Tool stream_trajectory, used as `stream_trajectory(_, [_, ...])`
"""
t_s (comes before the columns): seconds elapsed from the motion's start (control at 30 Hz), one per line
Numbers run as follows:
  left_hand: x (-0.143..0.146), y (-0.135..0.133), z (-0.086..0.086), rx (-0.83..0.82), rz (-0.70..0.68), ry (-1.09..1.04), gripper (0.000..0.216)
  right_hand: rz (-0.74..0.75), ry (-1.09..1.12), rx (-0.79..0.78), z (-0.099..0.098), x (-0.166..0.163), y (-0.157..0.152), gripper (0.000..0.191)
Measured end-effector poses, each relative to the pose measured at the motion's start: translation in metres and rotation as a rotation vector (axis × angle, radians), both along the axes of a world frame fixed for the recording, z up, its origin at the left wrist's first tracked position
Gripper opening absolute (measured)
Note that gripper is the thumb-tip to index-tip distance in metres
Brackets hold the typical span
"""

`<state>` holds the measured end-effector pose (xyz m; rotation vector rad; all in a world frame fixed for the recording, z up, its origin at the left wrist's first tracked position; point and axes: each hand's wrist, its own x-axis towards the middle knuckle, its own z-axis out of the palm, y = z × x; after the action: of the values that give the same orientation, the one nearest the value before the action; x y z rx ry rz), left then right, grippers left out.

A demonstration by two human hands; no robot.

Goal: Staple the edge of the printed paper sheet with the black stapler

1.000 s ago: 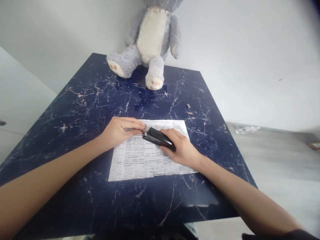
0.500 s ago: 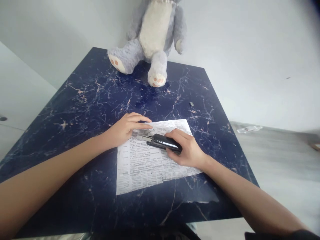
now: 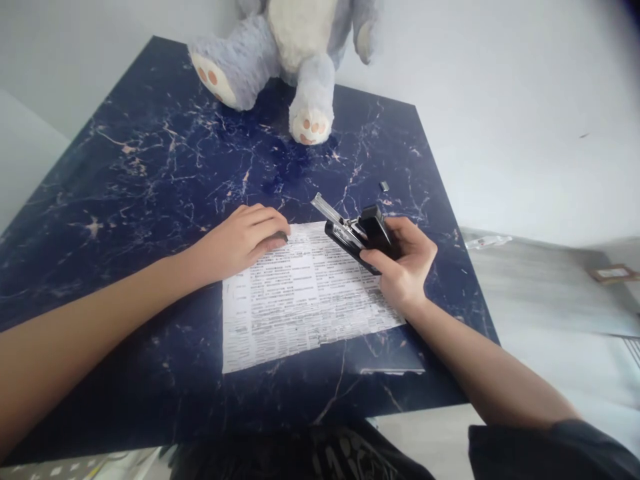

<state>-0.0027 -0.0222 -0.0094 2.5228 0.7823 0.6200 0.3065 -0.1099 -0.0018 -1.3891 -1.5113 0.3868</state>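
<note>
The right grip (image 3: 413, 259) is wrapped firmly around the opened stapler (image 3: 379, 233), its metal track (image 3: 327, 208) jutting beyond the fingertips, over the paper (image 3: 300, 300). The left grip (image 3: 245, 241), curled nearly closed, pinches a dark piece (image 3: 282, 236). Beyond both, a toy (image 3: 313, 87) sits on the surface (image 3: 200, 180).

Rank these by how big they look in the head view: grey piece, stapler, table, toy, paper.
1. Table
2. Paper and toy: too close to rank; the toy sits farther off and the frame cuts it
3. Stapler
4. Grey piece
</note>
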Motion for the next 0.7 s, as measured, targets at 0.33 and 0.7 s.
stream_trajectory(0.33, [-0.0034,-0.0102,0.0061,0.162,0.201,-0.143,0.024,0.018,-0.030,-0.055,-0.0062,0.0017,0.0063,0.023])
stream_trajectory(0.7, [-0.0027,-0.0086,0.0107,0.179,0.298,-0.175,0.028,-0.065,-0.046,0.073,-0.0066,-0.0001,0.0019,0.029])
